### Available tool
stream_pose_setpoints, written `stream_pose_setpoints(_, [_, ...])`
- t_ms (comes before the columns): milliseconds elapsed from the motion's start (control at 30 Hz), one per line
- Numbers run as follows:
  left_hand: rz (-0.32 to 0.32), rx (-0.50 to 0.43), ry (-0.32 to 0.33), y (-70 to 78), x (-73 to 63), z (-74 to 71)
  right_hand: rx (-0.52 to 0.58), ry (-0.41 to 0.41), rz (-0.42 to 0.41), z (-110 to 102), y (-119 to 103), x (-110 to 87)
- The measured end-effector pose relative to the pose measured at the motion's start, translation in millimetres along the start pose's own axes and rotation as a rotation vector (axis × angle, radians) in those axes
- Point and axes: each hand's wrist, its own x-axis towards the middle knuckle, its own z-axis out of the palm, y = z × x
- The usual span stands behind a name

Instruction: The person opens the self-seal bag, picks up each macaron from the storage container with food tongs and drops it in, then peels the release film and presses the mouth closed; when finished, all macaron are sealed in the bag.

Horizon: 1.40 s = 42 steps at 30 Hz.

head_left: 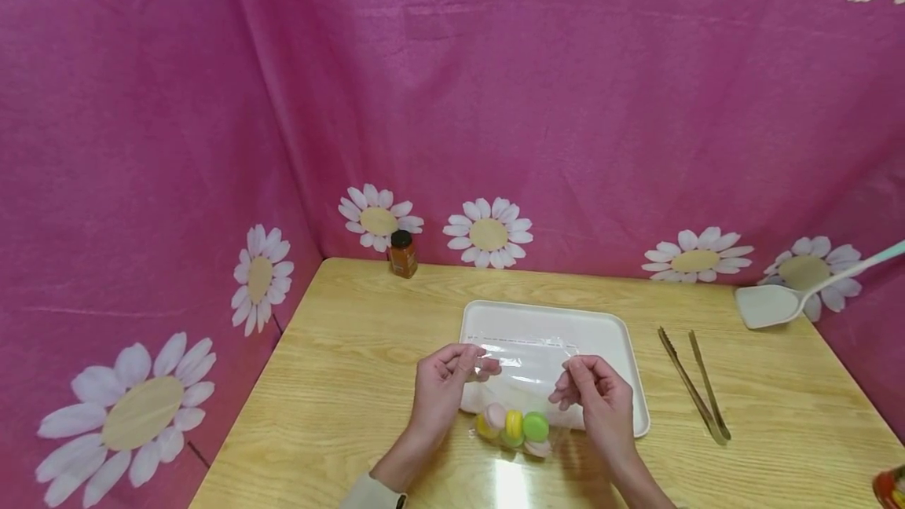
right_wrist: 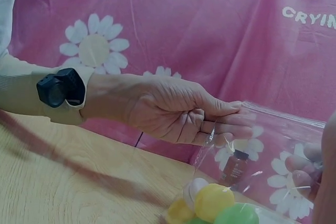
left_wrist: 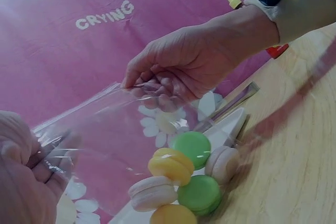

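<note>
A clear plastic bag (head_left: 526,364) hangs between my two hands, its upper edge stretched sideways over the front of a white tray (head_left: 625,352). My left hand (head_left: 445,387) pinches one upper corner between thumb and fingers. At the opposite corner, my right hand (head_left: 601,399) pinches the edge the same way, as the left wrist view also shows with the right hand (left_wrist: 184,64). Several macarons lie bunched in the bag's bottom: a yellow macaron (left_wrist: 170,166), a green macaron (left_wrist: 199,193) and a pale pink macaron (left_wrist: 152,193) among them. They overlap the tray's near edge.
Metal tongs (head_left: 696,387) lie spread on the wooden table (head_left: 368,336), right of the tray. A white spatula (head_left: 771,305) stands farther back at right. By the back cloth is a dark-capped jar (head_left: 404,256). A red object (head_left: 889,487) shows at the right edge.
</note>
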Motion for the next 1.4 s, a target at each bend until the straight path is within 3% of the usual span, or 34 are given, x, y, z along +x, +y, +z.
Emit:
stream_pose_setpoints(200, [-0.013, -0.009, -0.056, -1.3, 2.9, -0.9, -0.020, 0.039, 0.028, -1, -1, 3.5])
stream_pose_setpoints(367, [-0.035, -0.031, -0.022, -3.3, 3.0, 1.4, -0.122, 0.060, -0.004, 1, -6, 12.0])
stream_pose_setpoints(433, [-0.043, -0.032, 0.003, -3.6, 2.8, 2.3, -0.188, 0.066, -0.082, 3, -9, 16.5])
stream_pose_setpoints(567, [-0.042, -0.020, 0.029, -4.4, 2.6, 3.3, -0.359, 0.055, -0.349, 9, -23, 25.0])
stream_pose_setpoints(667, [-0.041, -0.023, 0.035, -4.8, 2.7, 3.6, -0.482, 0.009, -0.509, 17, -30, 30.6])
stream_pose_setpoints(867, [-0.054, -0.039, 0.050, -4.5, 3.8, 4.7, -0.622, -0.180, -0.671, 40, -29, 34.2])
stream_pose_setpoints(1133, [-0.028, -0.090, 0.072, -6.5, 3.2, 6.2, -0.819, -0.366, -0.726, 66, -17, 34.3])
stream_pose_setpoints(1400, [0.000, -0.082, 0.072, -6.6, 2.6, 5.2, -0.896, -0.408, -0.776, 73, -9, 39.5])
